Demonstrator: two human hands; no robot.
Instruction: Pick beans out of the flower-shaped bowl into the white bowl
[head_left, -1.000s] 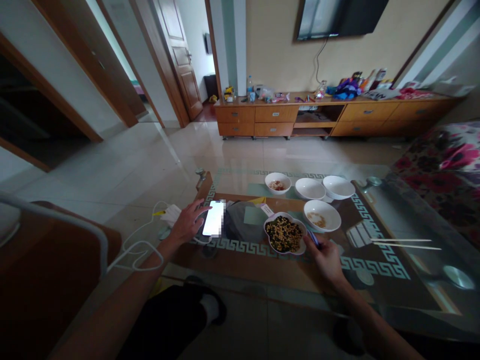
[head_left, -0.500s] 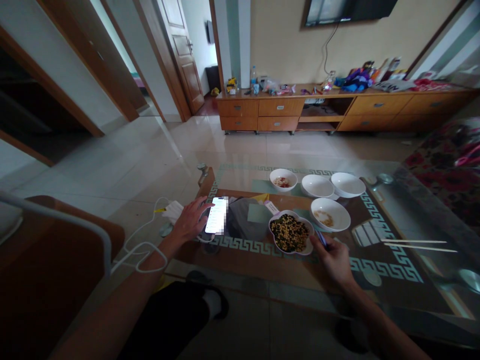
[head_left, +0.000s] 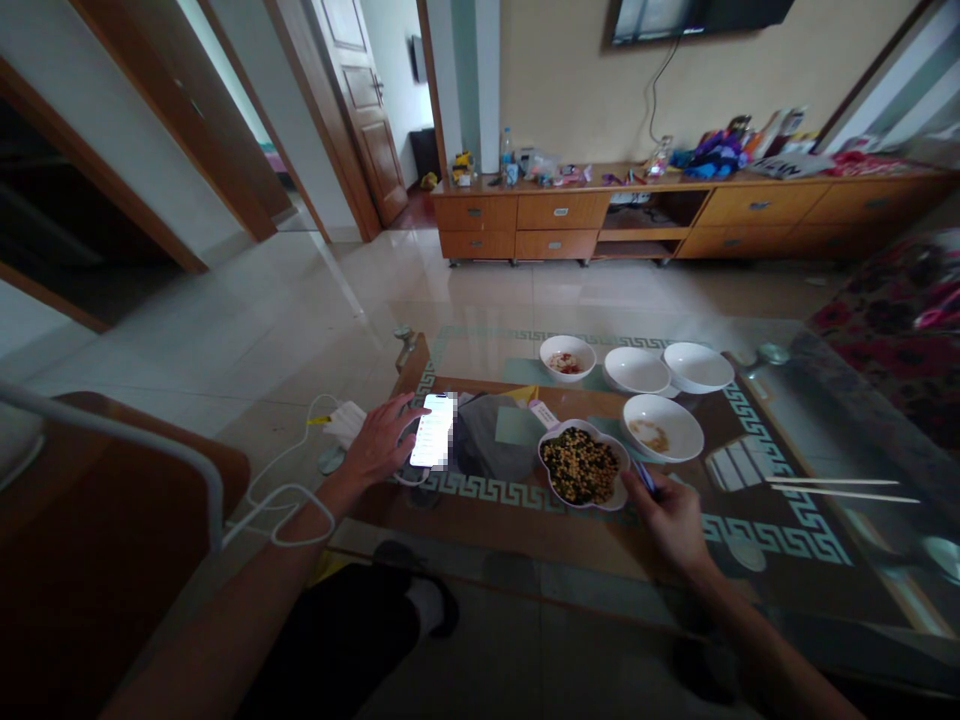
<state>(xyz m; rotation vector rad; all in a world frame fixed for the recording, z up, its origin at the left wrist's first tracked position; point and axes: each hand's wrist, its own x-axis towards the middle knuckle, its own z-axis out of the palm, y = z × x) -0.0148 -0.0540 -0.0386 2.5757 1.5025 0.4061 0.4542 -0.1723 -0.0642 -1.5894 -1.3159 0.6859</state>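
Observation:
My left hand [head_left: 379, 442] rests its spread fingers on the edge of a lit smartphone [head_left: 433, 430], which has a white cable attached. My right hand [head_left: 670, 522] pinches a slim blue object [head_left: 645, 478], perhaps a pen, just beside a flower-shaped white bowl [head_left: 583, 465] full of mixed beans. Behind that bowl stands a white bowl [head_left: 663, 427] with a brownish residue. Further back are a small bowl [head_left: 568, 358] holding some food and two more white bowls [head_left: 637, 370] [head_left: 697, 367]. All of them stand on a glass coffee table [head_left: 480, 350].
A grey cloth bag [head_left: 487, 440] lies next to the phone. A pair of chopsticks [head_left: 840, 488] lies at the table's right. A white cable [head_left: 289, 510] loops off the left edge. A floral sofa [head_left: 892, 350] is at right, and a wooden cabinet [head_left: 555, 225] stands across the tiled floor.
The view has swung slightly, so the table and bowls sit further right in the frame. My left hand stays at the phone and my right hand keeps the blue object.

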